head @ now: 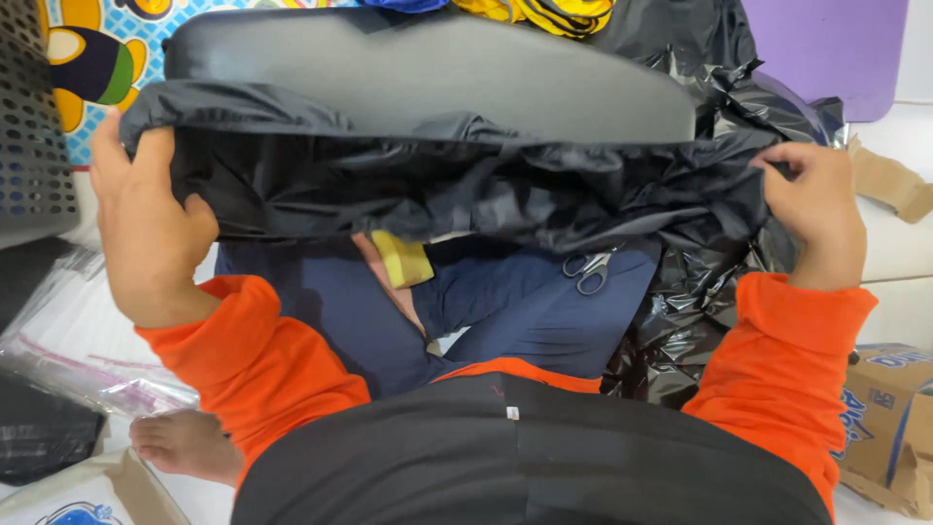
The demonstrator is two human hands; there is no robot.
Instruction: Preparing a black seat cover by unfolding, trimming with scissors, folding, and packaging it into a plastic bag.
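A crumpled black plastic bag [457, 190] is stretched across the near edge of a dark grey padded panel [428, 78]. My left hand [146, 224] grips the bag's left end, thumb over the fold. My right hand [816, 209] pinches the bag's right end. Both arms wear orange sleeves. Under the bag, on my lap in dark blue trousers, lie small scissors [588, 270] and a yellow piece [400, 258]. The panel's near edge is hidden inside the bag.
A black perforated basket [34, 126] stands at the far left on a colourful mat. Clear plastic bags [68, 360] lie at the left by my bare foot [185, 442]. Cardboard boxes [889, 418] sit at the right. More black plastic [680, 331] is bunched at the right.
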